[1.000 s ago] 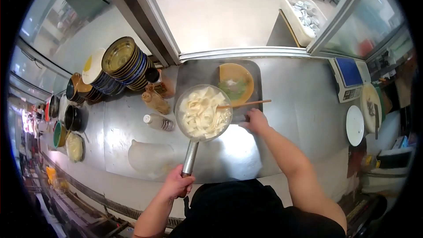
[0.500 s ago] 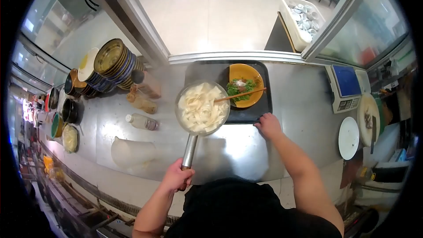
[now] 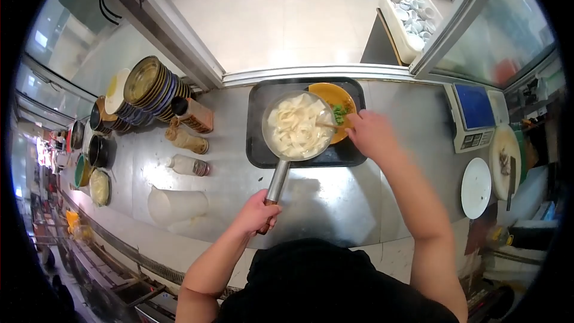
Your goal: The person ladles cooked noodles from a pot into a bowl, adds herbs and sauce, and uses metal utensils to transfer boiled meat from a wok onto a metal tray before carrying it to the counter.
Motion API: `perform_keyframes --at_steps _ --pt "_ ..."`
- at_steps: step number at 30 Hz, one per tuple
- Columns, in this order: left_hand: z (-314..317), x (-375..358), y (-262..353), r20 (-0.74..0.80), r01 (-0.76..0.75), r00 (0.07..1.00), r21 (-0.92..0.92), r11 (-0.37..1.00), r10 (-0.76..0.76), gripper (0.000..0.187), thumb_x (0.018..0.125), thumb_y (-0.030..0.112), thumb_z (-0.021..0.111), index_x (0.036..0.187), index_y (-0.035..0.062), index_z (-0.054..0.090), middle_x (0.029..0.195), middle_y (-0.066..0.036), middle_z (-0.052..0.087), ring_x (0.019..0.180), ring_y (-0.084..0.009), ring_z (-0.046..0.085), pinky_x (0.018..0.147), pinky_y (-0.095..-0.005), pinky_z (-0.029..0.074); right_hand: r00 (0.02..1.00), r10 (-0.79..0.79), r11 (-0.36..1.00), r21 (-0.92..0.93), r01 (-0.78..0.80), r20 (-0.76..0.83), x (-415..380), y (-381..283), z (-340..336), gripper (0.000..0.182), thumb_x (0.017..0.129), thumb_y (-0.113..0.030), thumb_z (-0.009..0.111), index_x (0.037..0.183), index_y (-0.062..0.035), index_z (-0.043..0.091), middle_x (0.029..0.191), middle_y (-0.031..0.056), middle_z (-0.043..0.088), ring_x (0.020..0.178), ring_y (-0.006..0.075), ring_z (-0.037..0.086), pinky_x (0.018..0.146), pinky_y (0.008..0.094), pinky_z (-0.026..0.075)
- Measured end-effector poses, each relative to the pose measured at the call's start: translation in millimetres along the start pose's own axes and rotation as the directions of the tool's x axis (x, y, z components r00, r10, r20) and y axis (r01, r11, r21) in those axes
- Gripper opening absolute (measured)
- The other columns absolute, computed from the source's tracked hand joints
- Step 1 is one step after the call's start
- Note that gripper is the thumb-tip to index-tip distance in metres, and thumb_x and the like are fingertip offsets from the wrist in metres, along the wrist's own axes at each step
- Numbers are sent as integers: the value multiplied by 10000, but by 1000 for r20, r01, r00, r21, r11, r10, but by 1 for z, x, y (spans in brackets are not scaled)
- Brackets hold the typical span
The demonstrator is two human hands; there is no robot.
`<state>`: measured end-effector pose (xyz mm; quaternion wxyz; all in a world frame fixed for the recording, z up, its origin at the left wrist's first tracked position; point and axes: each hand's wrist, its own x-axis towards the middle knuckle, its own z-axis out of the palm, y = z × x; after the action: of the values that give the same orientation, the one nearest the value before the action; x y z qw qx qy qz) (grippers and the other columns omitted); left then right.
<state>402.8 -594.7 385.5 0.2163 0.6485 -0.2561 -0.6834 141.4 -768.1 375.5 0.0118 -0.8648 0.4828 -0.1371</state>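
Note:
My left hand (image 3: 261,212) is closed around the handle (image 3: 277,182) of a round metal strainer full of wide pale noodles (image 3: 299,127). The strainer is over a black tray (image 3: 257,143) and covers the left part of an orange bowl (image 3: 326,90). Chopped greens (image 3: 341,112) show inside the bowl. Over the bowl's right side, my right hand (image 3: 369,134) grips the chopsticks (image 3: 327,124), whose far ends reach into the noodles. Its fingers hide most of their length.
To the left stand stacked bowls (image 3: 145,84), several bottles (image 3: 190,165) and a white translucent jug (image 3: 179,205). A scale (image 3: 472,113), a white plate (image 3: 476,188) and a round board with a knife (image 3: 512,182) are at right. A window frame borders the counter's back.
My left hand has moved the strainer right and slightly forward, partly over the bowl. My right hand has left the tray's front edge and taken hold of the chopsticks.

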Motion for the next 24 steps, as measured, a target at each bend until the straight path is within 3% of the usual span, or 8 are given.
perform_keyframes --at_steps 2,4,6,8,15,17,24 --pt "5 10 1 -11 -17 1000 -4 1000 17 180 736 57 538 871 76 421 516 -28 454 366 -110 419 309 -245 299 974 140 983 93 -158 179 -2 3 20 220 773 -287 565 874 -92 554 837 85 541 778 273 535 663 389 445" --pt "4 19 -1 -23 -35 999 -9 999 35 185 735 58 541 872 70 417 517 -29 458 369 -111 426 314 -243 305 973 167 982 62 -178 157 -10 5 33 232 781 -306 552 862 -89 559 826 93 556 762 284 541 651 398 448" --pt "3 27 1 -19 -43 999 7 999 43 218 724 44 561 891 1 428 537 -51 467 385 -110 443 321 -233 321 972 189 980 38 -196 139 -12 8 42 248 789 -325 539 850 -87 564 815 100 570 747 294 548 639 408 450" --pt "1 33 4 -10 -30 999 25 999 30 217 721 41 561 888 -2 428 548 -49 466 394 -109 448 327 -232 326 856 321 902 145 -407 405 -14 8 46 281 808 -351 504 849 -83 576 772 126 592 711 315 557 624 416 449" --pt "3 43 11 -67 -58 996 17 998 59 214 707 26 567 872 -3 434 586 -40 465 414 -109 456 319 -241 321 900 229 891 292 -346 370 -28 6 38 289 816 -355 489 808 -91 608 762 125 597 710 318 557 619 409 441" --pt "4 41 16 -74 -31 997 24 999 32 214 707 25 569 871 -4 436 591 -40 464 411 -108 456 316 -244 323 927 238 846 407 -345 289 -29 2 42 293 817 -347 491 784 -83 612 766 120 596 730 310 556 625 405 438" --pt "0 41 25 -152 -45 986 115 992 62 231 701 33 590 873 19 437 582 -45 484 390 -115 461 330 -240 348 936 283 827 440 -349 211 -27 -2 44 241 796 -292 542 774 -64 615 738 121 588 698 312 548 599 388 430"
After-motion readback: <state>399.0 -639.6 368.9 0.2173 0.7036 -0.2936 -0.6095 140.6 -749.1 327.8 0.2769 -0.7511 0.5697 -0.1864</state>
